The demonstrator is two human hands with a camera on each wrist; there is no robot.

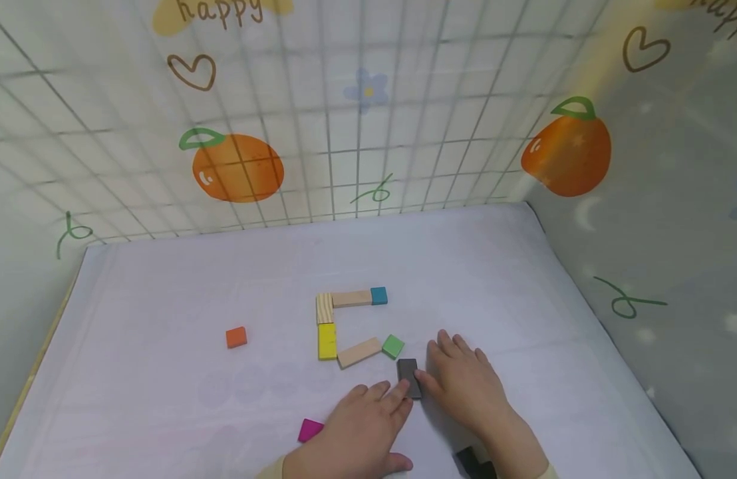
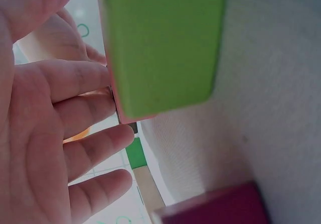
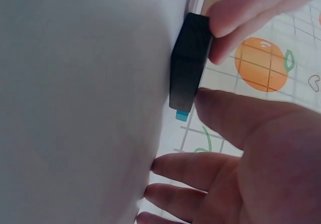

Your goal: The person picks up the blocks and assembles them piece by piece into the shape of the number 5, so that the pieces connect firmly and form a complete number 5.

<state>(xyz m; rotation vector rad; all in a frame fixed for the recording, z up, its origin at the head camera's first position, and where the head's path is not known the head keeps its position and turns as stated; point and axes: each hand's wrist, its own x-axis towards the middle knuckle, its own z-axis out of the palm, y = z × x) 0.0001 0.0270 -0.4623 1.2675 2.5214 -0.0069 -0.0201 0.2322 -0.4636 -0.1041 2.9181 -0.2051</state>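
A black block (image 1: 408,374) lies on the white surface between both hands. My left hand (image 1: 364,429), fingers extended, touches its near left side with the fingertips. On its other side, the thumb of my right hand (image 1: 469,386) rests against the edge while the remaining fingers spread flat on the surface. The right wrist view shows the black block (image 3: 189,63) with fingertips at its side. Just beyond it sits a green cube (image 1: 393,346), beside a slanted plain wooden block (image 1: 359,352). Close to the left wrist camera are a light green block (image 2: 165,48) and a magenta block (image 2: 220,206).
A yellow block (image 1: 327,341), a striped wooden block (image 1: 324,309), another plain block (image 1: 352,299) and a blue cube (image 1: 378,296) continue the row. An orange cube (image 1: 236,337) lies apart at left. Printed curtains (image 1: 320,153) border the back and right.
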